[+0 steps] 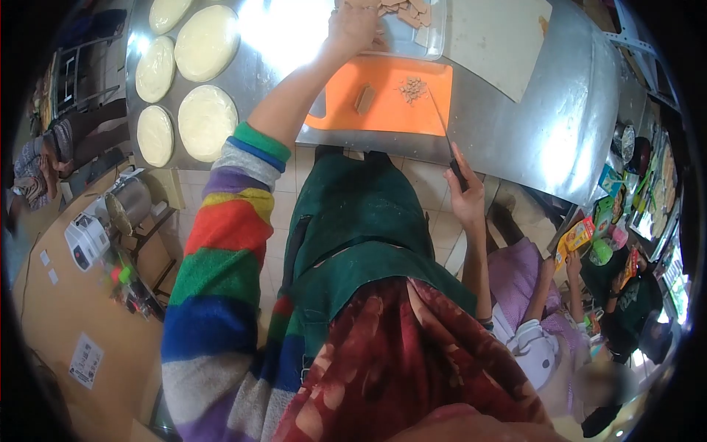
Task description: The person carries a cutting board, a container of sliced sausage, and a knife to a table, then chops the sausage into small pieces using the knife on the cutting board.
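Observation:
My left hand [355,28] reaches over a clear plastic tray [436,46] of brown wafer pieces [405,10] at the top edge. Its fingers look curled; what lies between them is hidden. My right hand [467,193] grips a knife [443,121] by its black handle, with the thin blade angled over the right side of an orange cutting board [342,92]. Near the blade tip sits a small heap of chopped brown bits [413,90]. One whole brown wafer bar [364,99] lies left of the heap.
Several pale round cakes [208,122] sit on the metal table [508,140] at left. A whitish board [495,44] lies beyond the cutting board. At right, another person's hands hold a yellow-orange packet [575,241]. A white machine [90,239] stands at lower left.

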{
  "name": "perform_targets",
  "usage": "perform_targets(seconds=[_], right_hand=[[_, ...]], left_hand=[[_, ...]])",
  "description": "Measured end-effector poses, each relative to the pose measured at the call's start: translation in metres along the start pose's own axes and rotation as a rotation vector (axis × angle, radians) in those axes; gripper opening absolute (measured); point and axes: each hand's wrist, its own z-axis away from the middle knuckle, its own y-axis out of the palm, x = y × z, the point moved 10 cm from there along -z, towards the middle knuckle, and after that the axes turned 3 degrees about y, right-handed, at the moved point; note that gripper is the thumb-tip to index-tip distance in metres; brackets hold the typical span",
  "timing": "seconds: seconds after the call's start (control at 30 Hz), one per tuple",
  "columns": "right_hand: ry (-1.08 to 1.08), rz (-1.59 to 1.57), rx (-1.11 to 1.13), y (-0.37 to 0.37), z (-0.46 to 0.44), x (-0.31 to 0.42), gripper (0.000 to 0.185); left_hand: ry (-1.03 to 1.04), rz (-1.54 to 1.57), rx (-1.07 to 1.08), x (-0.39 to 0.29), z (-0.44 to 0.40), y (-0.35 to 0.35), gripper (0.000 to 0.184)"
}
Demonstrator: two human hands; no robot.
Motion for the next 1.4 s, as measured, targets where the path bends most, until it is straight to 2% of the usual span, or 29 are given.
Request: perform_targets(seconds=[0.03,0.13,0.2,0.23,0.27,0.33,0.37,0.4,0.47,0.57,0.67,0.7,0.8,0.9,1.0,1.1,1.27,1.4], right_hand=[[-0.017,0.025,-0.007,-0.001,0.001,0.002,0.051],[0.033,-0.041,0.021,0.008,0.007,0.005,0.051],[-0.041,-0.036,0.042,0.019,0.008,0.015,0.051],[-0.077,-0.033,0.052,0.025,0.008,0.020,0.051],[-0.072,-0.060,0.076,0.034,0.009,0.022,0.051],[-0.065,-0.117,0.124,0.052,0.010,0.022,0.052],[-0.058,-0.140,0.139,0.062,0.009,0.011,0.052],[-0.015,-0.200,0.144,0.070,0.009,0.003,0.052],[0.071,-0.320,0.153,0.086,0.009,-0.006,0.053],[0.212,-0.455,0.182,0.095,0.011,0.002,0.054],[0.195,-0.395,0.201,0.104,0.009,0.000,0.054],[0.202,-0.385,0.211,0.106,0.009,0.001,0.054],[0.254,-0.418,0.224,0.109,0.010,0.001,0.054],[0.250,-0.456,0.200,0.113,0.012,0.001,0.054],[0.277,-0.460,0.208,0.119,0.014,0.002,0.054],[0.280,-0.464,0.198,0.121,0.015,0.003,0.054],[0.324,-0.445,0.221,0.125,0.014,0.011,0.053],[0.216,-0.438,0.130,0.122,0.011,0.012,0.052]], left_hand=[[-0.005,0.025,0.015,-0.002,-0.001,0.000,0.066],[-0.119,0.195,0.123,-0.006,0.004,-0.003,0.075],[-0.209,0.301,0.136,0.001,0.009,-0.003,0.019],[-0.254,0.354,0.143,0.003,0.012,-0.005,0.026],[-0.237,0.389,0.150,0.002,0.018,-0.010,0.024],[-0.202,0.456,0.162,-0.040,0.045,-0.060,0.031],[-0.262,0.496,0.109,-0.039,0.065,-0.066,0.031],[-0.322,0.535,0.056,-0.034,0.088,-0.065,0.031],[-0.329,0.630,0.105,-0.026,0.131,-0.037,0.027],[-0.529,0.798,0.134,-0.011,0.180,0.004,0.036],[-0.553,0.638,0.175,0.005,0.190,0.028,0.035],[-0.521,0.594,0.145,0.000,0.185,0.026,0.020],[-0.592,0.547,0.142,0.000,0.183,0.024,0.037],[-0.581,0.425,0.090,-0.009,0.181,0.010,0.039],[-0.599,0.428,0.034,-0.011,0.184,0.004,0.038],[-0.473,0.460,-0.071,-0.011,0.182,0.002,0.034],[-0.485,0.450,-0.082,-0.009,0.184,0.008,0.030],[-0.437,0.400,-0.102,-0.018,0.181,0.008,0.033]])
